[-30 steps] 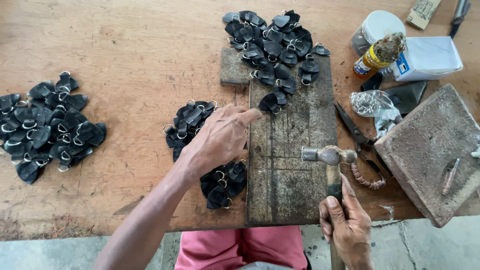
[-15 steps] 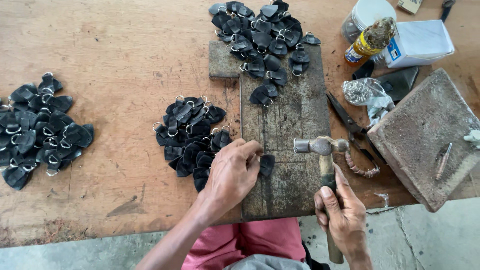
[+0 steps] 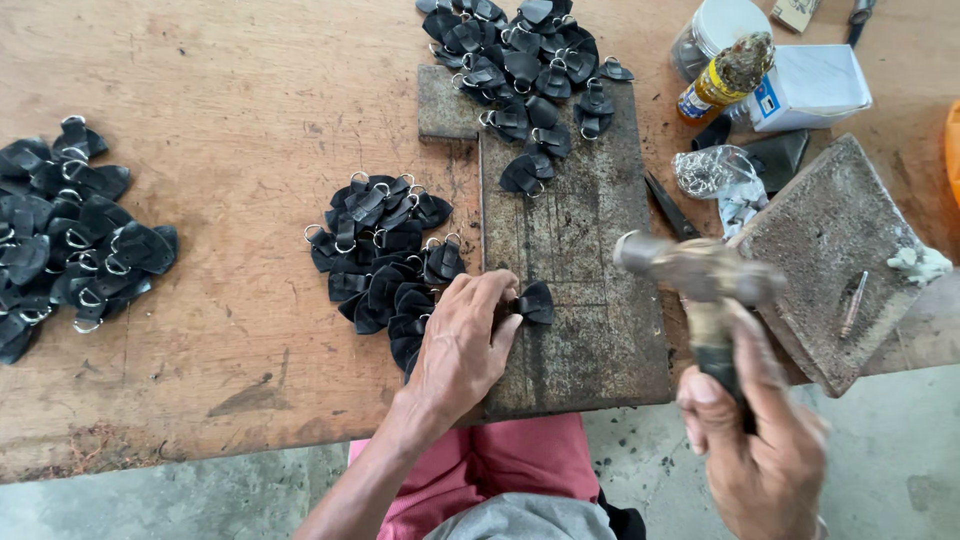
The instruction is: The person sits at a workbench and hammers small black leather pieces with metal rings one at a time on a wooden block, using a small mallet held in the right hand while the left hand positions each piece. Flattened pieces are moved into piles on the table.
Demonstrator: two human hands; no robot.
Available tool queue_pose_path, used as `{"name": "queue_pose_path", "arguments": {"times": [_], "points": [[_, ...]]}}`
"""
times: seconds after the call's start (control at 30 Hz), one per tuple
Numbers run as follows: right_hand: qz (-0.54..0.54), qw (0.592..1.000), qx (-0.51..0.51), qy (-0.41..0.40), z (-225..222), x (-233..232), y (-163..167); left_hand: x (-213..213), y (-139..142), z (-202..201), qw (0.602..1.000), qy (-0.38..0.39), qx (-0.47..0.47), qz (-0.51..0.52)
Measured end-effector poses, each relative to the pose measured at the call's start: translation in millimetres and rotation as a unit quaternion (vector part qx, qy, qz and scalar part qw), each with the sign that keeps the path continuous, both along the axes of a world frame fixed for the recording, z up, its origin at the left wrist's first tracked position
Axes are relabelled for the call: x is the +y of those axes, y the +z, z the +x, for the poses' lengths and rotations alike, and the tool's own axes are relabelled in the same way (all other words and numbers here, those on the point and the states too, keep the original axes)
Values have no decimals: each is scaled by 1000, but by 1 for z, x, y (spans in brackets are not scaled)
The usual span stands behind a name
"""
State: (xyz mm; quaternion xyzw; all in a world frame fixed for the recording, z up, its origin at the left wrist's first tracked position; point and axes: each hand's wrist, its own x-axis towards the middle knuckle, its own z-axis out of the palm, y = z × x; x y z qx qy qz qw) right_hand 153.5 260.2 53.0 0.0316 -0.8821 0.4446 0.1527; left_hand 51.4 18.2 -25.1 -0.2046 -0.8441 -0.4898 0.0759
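— Hammer [image 3: 690, 272] first: where is it?

— Raised over the right end of the dark work board [image 3: 575, 250], blurred, its metal head pointing left. The right hand [image 3: 755, 440] is wrapped tight round the handle, off the table's near edge.

— And the left hand [image 3: 462, 345]?

— Palm down at the board's left edge, fingers pinching one black leather tab [image 3: 535, 300] and pressing it flat on the board.

— What sits around it?

— A heap of black tabs with metal rings [image 3: 385, 250] just left of the hand, touching it. Another heap [image 3: 530, 55] spills over the board's far end, and a third [image 3: 75, 235] lies well apart at the table's left.

— The surface itself?

— A worn wooden table [image 3: 230, 100], brown, scratched and stained, its near edge chipped. The board is dark and scored with a faint grid.

— Right of the board?

— A rough grey stone slab [image 3: 830, 250] set at a tilt, a clear bag of metal rings [image 3: 710, 170], a yellow bottle [image 3: 720, 80], a white box [image 3: 810, 85], a white-lidded jar [image 3: 725, 20].

— Below the table?

— Grey concrete floor [image 3: 880, 440], and red cloth over the person's lap [image 3: 500, 465].
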Motion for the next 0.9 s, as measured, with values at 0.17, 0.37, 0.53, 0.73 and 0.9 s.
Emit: {"name": "queue_pose_path", "arguments": {"times": [0.17, 0.37, 0.53, 0.73, 0.9], "points": [[27, 1000, 8, 4, -18, -25, -1, 1, -5, -1, 999, 5, -20, 35], [223, 960, -172, -3, -18, -15, -12, 0, -7, 3, 999, 2, -23, 31], [109, 984, -13, -139, 22, -4, 9, 3, -9, 14, 998, 13, 6, 53], [206, 978, -27, 2, 14, -46, -16, 2, -8, 19, 997, 24, 18, 65], [230, 966, -111, -30, 14, -25, 4, 2, -8, 22, 997, 32, -7, 68]]}}
